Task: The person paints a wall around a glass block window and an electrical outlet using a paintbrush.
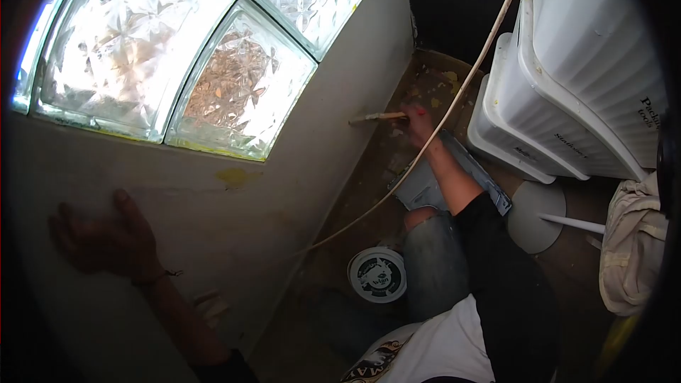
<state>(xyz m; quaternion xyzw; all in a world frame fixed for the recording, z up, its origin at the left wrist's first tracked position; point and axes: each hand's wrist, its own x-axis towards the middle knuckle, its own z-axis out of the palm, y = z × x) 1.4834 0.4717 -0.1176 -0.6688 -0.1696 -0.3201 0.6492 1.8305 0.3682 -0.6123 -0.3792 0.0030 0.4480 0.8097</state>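
My right hand (420,126) is closed around the handle of a paintbrush (389,116), whose bristles point left at the white wall (333,149), low near the floor. Beneath my right forearm lies a grey plastic tray (420,183), partly hidden by the arm and my knee. Further left, my left hand (113,237) is at the wall below the glass blocks, thumb apart from the fingers, with nothing visible in it. Beside my knee stands a white paint tub (378,274) with a dark label on its lid.
Glass blocks (135,50) form a bright window in the wall. A pale cable (464,84) hangs diagonally across the view. Stacked white storage boxes (550,117) stand at right, above a round white base (528,230) and a beige cloth bag (628,262). Paint flecks mark the brown floor (404,145).
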